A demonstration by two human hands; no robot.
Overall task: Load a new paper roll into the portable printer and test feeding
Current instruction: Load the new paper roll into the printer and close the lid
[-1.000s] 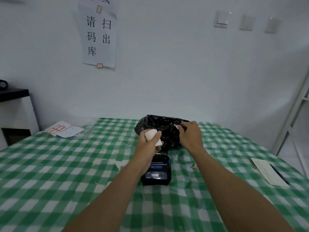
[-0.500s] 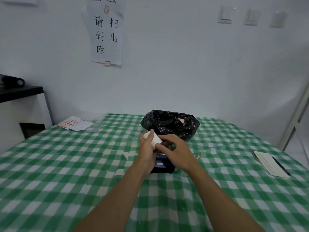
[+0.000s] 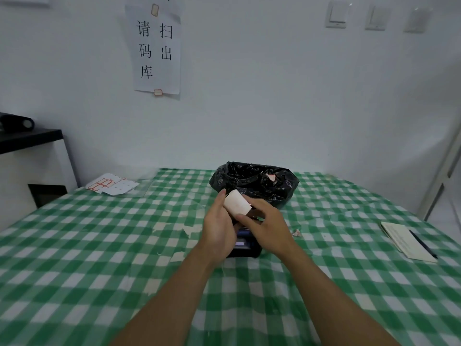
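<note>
Both hands meet above the printer (image 3: 245, 247), a small black unit lying on the green checked table (image 3: 99, 258). The left hand (image 3: 219, 229) curls around a white paper roll (image 3: 237, 203), fingers wrapped behind it and thumb up along its left side. The right hand (image 3: 268, 227) comes in from the other side, its thumb pressed on the lower front edge of the roll and its fingers closed behind; it pinches the same roll. The roll sits tilted, held just over the far end of the printer, clear of the table. Most of the printer is hidden by the hands; only its near face with a small light panel shows. Just behind the printer stands a black bag (image 3: 254, 182), open at the top. Well to the right of the printer lies a notepad (image 3: 404, 239) with a pen (image 3: 422, 243) on it. Far left of the printer, at the table's back edge, lie some label sheets (image 3: 111, 184).
</note>
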